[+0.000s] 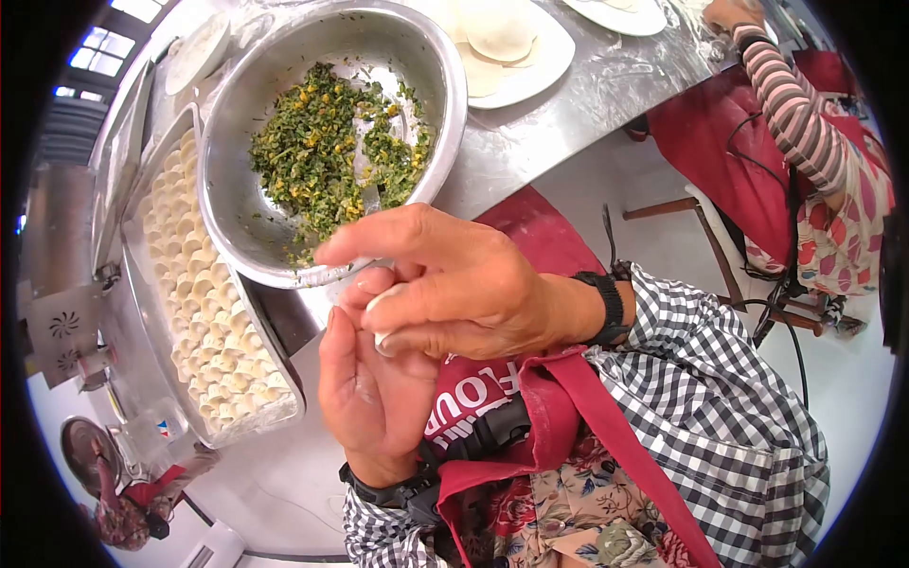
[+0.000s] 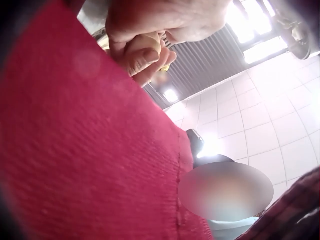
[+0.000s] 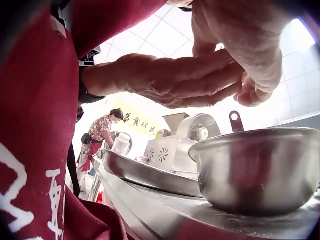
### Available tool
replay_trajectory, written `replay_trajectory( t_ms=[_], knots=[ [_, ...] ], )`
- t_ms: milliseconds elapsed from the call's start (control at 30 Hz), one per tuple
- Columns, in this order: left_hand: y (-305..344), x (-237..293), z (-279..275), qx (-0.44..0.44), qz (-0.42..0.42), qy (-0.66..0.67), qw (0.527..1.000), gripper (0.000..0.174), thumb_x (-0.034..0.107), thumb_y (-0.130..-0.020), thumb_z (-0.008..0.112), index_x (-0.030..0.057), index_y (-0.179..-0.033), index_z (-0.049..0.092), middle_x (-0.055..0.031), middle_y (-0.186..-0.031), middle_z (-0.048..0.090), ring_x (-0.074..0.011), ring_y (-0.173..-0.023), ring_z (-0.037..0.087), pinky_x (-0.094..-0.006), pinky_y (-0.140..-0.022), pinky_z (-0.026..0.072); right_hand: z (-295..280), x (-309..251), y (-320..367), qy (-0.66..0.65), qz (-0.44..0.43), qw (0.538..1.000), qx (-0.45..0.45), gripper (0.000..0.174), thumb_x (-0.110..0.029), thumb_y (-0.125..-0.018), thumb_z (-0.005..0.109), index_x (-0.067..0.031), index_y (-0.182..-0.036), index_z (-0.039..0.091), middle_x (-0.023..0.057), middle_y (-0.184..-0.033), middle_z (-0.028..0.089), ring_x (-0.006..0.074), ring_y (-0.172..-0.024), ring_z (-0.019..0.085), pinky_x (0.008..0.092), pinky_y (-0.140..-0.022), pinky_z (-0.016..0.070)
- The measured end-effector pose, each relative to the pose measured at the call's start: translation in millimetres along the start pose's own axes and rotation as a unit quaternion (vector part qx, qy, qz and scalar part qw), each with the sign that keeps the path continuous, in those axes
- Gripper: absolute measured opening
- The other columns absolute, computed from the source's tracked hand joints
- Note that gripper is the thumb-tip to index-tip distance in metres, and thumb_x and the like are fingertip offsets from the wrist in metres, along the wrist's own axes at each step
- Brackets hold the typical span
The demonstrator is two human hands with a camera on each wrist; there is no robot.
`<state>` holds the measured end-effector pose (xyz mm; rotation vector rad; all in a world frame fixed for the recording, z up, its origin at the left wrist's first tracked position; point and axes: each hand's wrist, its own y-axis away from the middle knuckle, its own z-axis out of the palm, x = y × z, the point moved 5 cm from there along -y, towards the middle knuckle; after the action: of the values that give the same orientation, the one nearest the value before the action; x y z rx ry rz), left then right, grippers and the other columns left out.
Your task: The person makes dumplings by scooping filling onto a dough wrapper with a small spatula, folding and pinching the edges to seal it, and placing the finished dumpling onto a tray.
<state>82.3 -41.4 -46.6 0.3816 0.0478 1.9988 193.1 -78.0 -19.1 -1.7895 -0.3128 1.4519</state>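
In the head view my right hand [image 1: 464, 284] pinches a pale dumpling [image 1: 382, 310] between thumb and fingers, its index finger stretched out past it. Much of the dough is hidden by those fingers. Below it lies my left hand [image 1: 379, 388], palm up and thumb standing apart, its fingers under the dumpling. The right wrist view shows the left hand [image 3: 165, 80] with long straight fingers meeting the right hand [image 3: 245, 45]. A steel bowl [image 1: 450, 123] of chopped green and yellow filling [image 1: 312, 133] stands just beyond both hands.
Left of the bowl, a metal tray [image 1: 284, 364] holds many rows of shaped dumplings [image 1: 208, 312]. A white plate [image 1: 549, 57] with round dough wrappers [image 1: 500, 33] stands at the bowl's right. Another person's striped sleeve [image 1: 791, 99] reaches the steel table [image 1: 578, 114] farther off.
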Motion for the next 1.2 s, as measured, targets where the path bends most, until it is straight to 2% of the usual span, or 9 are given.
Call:
replay_trajectory(
  t_ms=[100,200,267,367,600,700,800,900,1200],
  knots=[
    [-1,-5,-1,0.048,0.007,0.045,0.998,0.043,0.029,-0.097,0.027,0.0024,-0.131,0.033,-0.0146,-0.136,0.035,-0.0281,-0.125,0.036,-0.0438,-0.105,0.0278,1,6,2,0.034,-0.082,0.995,-0.034,0.022,-0.009,-0.068,0.072,-0.0004,-0.085,0.06,0.0182,-0.111,0.056,0.0309,-0.103,0.054,0.0365,-0.079,0.047],
    [-1,-4,3,-0.006,0.03,0.076,0.997,0.044,0.029,-0.097,0.028,0.0023,-0.132,0.032,-0.0134,-0.136,0.036,-0.027,-0.126,0.035,-0.0437,-0.105,0.0272,4,6,-2,0.074,-0.104,0.99,-0.058,0.025,-0.015,-0.069,0.072,-0.0004,-0.086,0.06,0.0163,-0.109,0.058,0.0316,-0.103,0.054,0.039,-0.082,0.0453],
    [2,-1,-5,0.127,0.046,0.074,0.988,0.043,0.028,-0.097,0.028,0.0026,-0.132,0.033,-0.0125,-0.135,0.038,-0.0259,-0.125,0.037,-0.0437,-0.105,0.0276,8,2,-7,0.061,-0.072,0.995,-0.025,0.024,-0.016,-0.07,0.071,-0.0005,-0.085,0.061,0.0154,-0.108,0.059,0.0317,-0.103,0.054,0.0399,-0.084,0.0446],
    [2,-1,-4,0.004,0.01,0.042,0.999,0.042,0.028,-0.097,0.028,0.0027,-0.13,0.035,-0.0118,-0.133,0.041,-0.0251,-0.124,0.039,-0.0434,-0.104,0.0295,6,6,-9,0.034,-0.028,0.999,0.019,0.023,-0.016,-0.068,0.07,-0.0027,-0.085,0.061,0.0112,-0.109,0.059,0.0307,-0.104,0.053,0.0403,-0.086,0.0431],
    [-2,-2,-5,0.036,0.05,0.129,0.99,0.04,0.029,-0.097,0.029,0.0054,-0.129,0.038,-0.0102,-0.13,0.044,-0.0214,-0.119,0.044,-0.0409,-0.102,0.0327,9,7,-8,0.115,-0.129,0.983,-0.059,0.026,-0.02,-0.071,0.069,0.0007,-0.083,0.061,0.0136,-0.107,0.061,0.032,-0.105,0.054,0.0423,-0.084,0.0437],
    [-3,2,-1,0.053,0.063,0.024,0.996,0.04,0.03,-0.097,0.029,0.0067,-0.128,0.039,-0.0089,-0.128,0.046,-0.0197,-0.117,0.045,-0.0393,-0.101,0.0336,14,11,-7,0.172,-0.138,0.972,-0.077,0.03,-0.027,-0.073,0.068,0.0001,-0.085,0.061,0.0138,-0.109,0.06,0.0309,-0.103,0.055,0.0425,-0.082,0.0437],
    [1,5,-7,0.096,0.057,0.001,0.994,0.04,0.031,-0.097,0.029,0.0071,-0.127,0.04,-0.0084,-0.125,0.048,-0.0203,-0.115,0.047,-0.0397,-0.1,0.035,14,10,-9,0.128,-0.084,0.988,-0.03,0.037,-0.034,-0.075,0.065,-0.0005,-0.089,0.06,0.0142,-0.111,0.058,0.031,-0.101,0.055,0.0426,-0.083,0.0435],
    [1,3,-6,0.02,0.048,-0.007,0.999,0.04,0.031,-0.097,0.029,0.0074,-0.127,0.04,-0.0088,-0.125,0.048,-0.0208,-0.115,0.047,-0.0399,-0.099,0.0365,12,10,-6,0.132,-0.068,0.989,-0.023,0.042,-0.04,-0.077,0.062,-0.0011,-0.093,0.059,0.015,-0.114,0.057,0.0321,-0.099,0.056,0.042,-0.082,0.0441],
    [-3,-1,2,0.081,0.07,0.093,0.99,0.037,0.026,-0.096,0.032,0.0035,-0.124,0.041,-0.0085,-0.122,0.05,-0.0193,-0.114,0.048,-0.0389,-0.098,0.0374,19,4,-9,0.195,-0.135,0.971,-0.015,0.022,-0.018,-0.069,0.067,-0.0018,-0.083,0.062,0.0077,-0.1,0.064,0.0297,-0.097,0.057,0.0389,-0.075,0.0456]
  ],
)
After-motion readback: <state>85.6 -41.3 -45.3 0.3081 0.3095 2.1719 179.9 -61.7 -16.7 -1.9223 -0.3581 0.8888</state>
